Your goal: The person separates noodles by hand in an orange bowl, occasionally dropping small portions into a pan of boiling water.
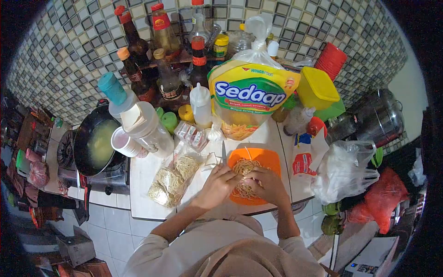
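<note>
An orange tray [268, 158] lies on the white counter in front of me, with brown dried noodles [246, 166] on it. My left hand [218, 185] reaches over the tray's left edge, its fingers bent against the noodles. From the other side my right hand [266, 184] grips the noodles too, with thumb and fingers drawn together. Loose strands show between and below the hands. What the fingertips press on is partly hidden. Just beyond my left hand a knife blade [224, 151] points away from me. A clear pack of noodle cakes [173, 180] rests to the left.
A wok [99, 141] with yellowish liquid sits on the stove at left. Sauce bottles [168, 83], a tall plastic jar [150, 127] and a large oil pouch [251, 97] stand behind the tray. White plastic bags [346, 171] lie at right, and the counter's front edge is close to me.
</note>
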{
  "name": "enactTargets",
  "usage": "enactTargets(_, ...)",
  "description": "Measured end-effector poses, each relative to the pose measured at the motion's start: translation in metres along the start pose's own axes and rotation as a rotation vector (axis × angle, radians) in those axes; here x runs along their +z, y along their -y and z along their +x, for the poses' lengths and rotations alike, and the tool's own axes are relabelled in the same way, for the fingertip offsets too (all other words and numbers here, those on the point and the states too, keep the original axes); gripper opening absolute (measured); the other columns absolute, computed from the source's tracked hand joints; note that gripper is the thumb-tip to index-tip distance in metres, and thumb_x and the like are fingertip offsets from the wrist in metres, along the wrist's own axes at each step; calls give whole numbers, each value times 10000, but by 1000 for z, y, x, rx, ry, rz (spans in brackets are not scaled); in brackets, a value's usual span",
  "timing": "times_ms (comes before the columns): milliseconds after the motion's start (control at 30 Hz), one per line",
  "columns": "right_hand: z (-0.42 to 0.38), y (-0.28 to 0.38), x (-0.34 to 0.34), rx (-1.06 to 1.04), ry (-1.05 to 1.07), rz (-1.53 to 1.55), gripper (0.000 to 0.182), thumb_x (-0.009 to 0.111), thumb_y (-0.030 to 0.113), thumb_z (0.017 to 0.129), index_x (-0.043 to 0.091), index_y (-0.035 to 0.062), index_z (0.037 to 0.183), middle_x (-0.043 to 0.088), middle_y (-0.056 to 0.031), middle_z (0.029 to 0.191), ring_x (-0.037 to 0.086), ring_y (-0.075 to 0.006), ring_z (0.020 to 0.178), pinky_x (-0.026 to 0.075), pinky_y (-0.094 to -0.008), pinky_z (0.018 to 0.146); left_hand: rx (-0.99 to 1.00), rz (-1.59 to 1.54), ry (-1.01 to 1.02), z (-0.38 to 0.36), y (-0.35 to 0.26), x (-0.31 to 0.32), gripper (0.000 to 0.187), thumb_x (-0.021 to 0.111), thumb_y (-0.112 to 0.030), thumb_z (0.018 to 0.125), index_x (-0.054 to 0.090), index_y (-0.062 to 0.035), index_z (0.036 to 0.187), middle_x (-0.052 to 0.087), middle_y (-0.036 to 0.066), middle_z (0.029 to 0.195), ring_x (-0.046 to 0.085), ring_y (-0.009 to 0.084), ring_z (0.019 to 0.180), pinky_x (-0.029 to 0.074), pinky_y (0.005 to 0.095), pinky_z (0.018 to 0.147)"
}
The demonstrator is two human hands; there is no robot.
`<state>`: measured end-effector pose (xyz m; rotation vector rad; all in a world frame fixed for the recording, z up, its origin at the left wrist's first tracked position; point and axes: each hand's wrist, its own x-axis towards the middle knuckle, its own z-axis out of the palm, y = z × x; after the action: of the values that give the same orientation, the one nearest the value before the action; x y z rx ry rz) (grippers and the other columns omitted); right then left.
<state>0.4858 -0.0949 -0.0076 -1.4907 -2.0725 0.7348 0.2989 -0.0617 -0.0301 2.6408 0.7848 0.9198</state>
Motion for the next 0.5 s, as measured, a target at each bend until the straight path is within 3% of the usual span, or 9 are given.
enactTargets(133, 5, -3, 2, -93, -79, -24, 185, 553, 193, 776, 574, 26, 853, 568, -98, 818, 548, -235, 728, 435, -320, 654, -51, -37, -20, -1, 4, 4, 270, 593, -76, 660, 625, -48, 927, 586, 72, 769, 528, 213, 756, 405, 338, 691)
enactTargets(233, 15, -11, -11, -88, 3, 9, 166, 535, 168, 786, 576, 44, 888, 560, -96, 891, 546, -242, 778, 435, -323, 681, -138, -175, 11, -3, 11, 2, 237, 591, -72, 690, 622, -38, 923, 580, 101, 750, 534, 235, 725, 417, 343, 664)
enactTargets(333, 29, -30, -22, -54, -129, -61, 162, 540, 134, 766, 592, 82, 910, 544, -91, 945, 544, -252, 826, 430, -324, 707, -261, -364, 18, -4, 14, 1, 181, 592, -100, 740, 627, -25, 901, 588, 121, 753, 546, 239, 700, 428, 325, 640)
enactTargets(400, 36, -50, -25, -282, -83, -209, 197, 558, 106, 723, 613, 126, 911, 529, -85, 975, 528, -248, 883, 419, -329, 755, -319, -462, -1, -6, 14, -3, 168, 593, -123, 767, 631, -19, 892, 597, 125, 758, 554, 230, 689, 432, 308, 632)
enactTargets(467, 40, -77, -10, -179, -31, -297, 190, 550, 137, 733, 599, 109, 914, 529, -111, 968, 518, -280, 891, 408, -361, 782, -575, -659, 72, -7, 13, -7, 182, 593, -169, 799, 640, -28, 903, 622, 103, 787, 557, 157, 678, 432, 271, 635)
enactTargets(500, 42, -80, -6, -69, 24, -378, 195, 542, 168, 743, 586, 91, 917, 528, -137, 962, 508, -312, 899, 397, -393, 810, -570, -658, 70, -8, 13, -6, 182, 593, -169, 799, 640, -28, 903, 622, 103, 787, 557, 157, 678, 432, 271, 635)
